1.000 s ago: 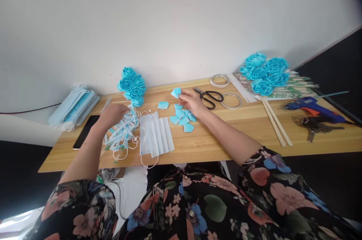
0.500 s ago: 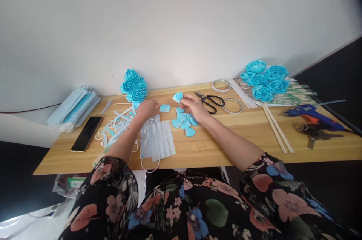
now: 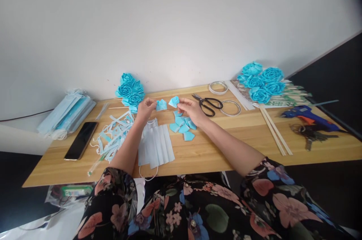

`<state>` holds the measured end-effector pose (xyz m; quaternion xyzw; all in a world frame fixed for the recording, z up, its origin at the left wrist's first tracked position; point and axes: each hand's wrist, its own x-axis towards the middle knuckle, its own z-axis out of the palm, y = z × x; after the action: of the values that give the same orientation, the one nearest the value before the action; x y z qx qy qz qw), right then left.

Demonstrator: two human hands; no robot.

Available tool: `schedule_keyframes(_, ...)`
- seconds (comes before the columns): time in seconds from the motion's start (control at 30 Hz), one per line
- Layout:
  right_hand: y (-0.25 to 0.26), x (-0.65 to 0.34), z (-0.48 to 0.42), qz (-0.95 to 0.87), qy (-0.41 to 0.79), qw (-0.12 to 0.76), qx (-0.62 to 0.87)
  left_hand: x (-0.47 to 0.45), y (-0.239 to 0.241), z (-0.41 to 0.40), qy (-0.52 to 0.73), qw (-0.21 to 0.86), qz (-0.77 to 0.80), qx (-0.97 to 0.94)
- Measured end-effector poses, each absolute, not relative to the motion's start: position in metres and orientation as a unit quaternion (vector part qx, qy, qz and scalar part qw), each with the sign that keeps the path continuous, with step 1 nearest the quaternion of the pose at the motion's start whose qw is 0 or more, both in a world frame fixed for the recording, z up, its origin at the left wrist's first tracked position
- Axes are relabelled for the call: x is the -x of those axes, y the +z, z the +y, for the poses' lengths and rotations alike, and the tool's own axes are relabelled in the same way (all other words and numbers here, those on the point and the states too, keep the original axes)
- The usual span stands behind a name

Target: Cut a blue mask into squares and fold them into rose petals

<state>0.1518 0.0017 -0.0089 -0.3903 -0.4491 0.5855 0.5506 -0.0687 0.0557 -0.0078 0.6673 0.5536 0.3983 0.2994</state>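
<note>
Both hands out over mid table (image 3: 209, 153), facing ea. other. L hand (image 3: 155, 105): thumb + fingertips pinched on L edge of 1st pc (image 3: 162, 105), small, folded, blue; can't tell if it clears the table. R hand (image 3: 178, 105): fingertips closed on 2nd pc (image 3: 173, 101), same kind, pt. facing L. Small gap btwn the two.

Pile (image 3: 183, 123) of similar pcs on table just below R hand, overlapping. Masks (image 3: 158, 145) flat on table btwn L forearm & pile, ear loop down at front edge. L of those, scraps (image 3: 111, 134) in a tangle, partly hidden by L forearm; then phone (image 3: 81, 140), screen dark, & mask stack (image 3: 66, 113), far L by wall.

Blue roses (image 3: 130, 91) just behind L hand, nr wall; 2nd bunch (image 3: 261, 81) back R, next to wrapped sticks (image 3: 295, 93). R of R hand: scissors (image 3: 201, 100), blades slightly apart, w/ 2 tape rolls (image 3: 218, 92) close by. Farther R: bare sticks (image 3: 273, 130), glue gun (image 3: 309, 113), keys (image 3: 309, 132) just below gun.
</note>
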Motion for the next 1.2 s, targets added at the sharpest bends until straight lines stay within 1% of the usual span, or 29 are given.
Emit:
schedule_keyframes(0.07,-0.008,-0.151,-0.001,-0.467,0.584,0.538,0.390,0.067,-0.007,0.051,0.465,0.372,0.516,-0.616)
schedule_keyframes(0.1,-0.007,-0.150,-0.002,-0.477,0.581,0.530,0.391,0.066,-0.007,0.049,0.480,0.397,0.502,-0.600)
schedule_keyframes(0.23,-0.005,-0.151,-0.004,-0.526,0.557,0.499,0.405,0.062,-0.005,0.042,0.475,0.437,0.467,-0.604)
schedule_keyframes(0.3,-0.005,-0.153,-0.004,-0.547,0.543,0.487,0.410,0.061,-0.003,0.041,0.469,0.437,0.456,-0.617)
schedule_keyframes(0.5,-0.006,-0.157,-0.003,-0.601,0.515,0.455,0.407,0.060,-0.001,0.037,0.458,0.391,0.464,-0.650)
schedule_keyframes(0.9,-0.010,-0.158,-0.002,-0.652,0.474,0.428,0.409,0.058,0.000,0.033,0.445,0.371,0.455,-0.676)
schedule_keyframes(1.07,-0.012,-0.158,-0.001,-0.665,0.446,0.419,0.428,0.057,0.001,0.032,0.445,0.396,0.448,-0.667)
schedule_keyframes(1.2,-0.013,-0.158,0.000,-0.660,0.448,0.422,0.430,0.056,0.000,0.033,0.445,0.429,0.434,-0.655)
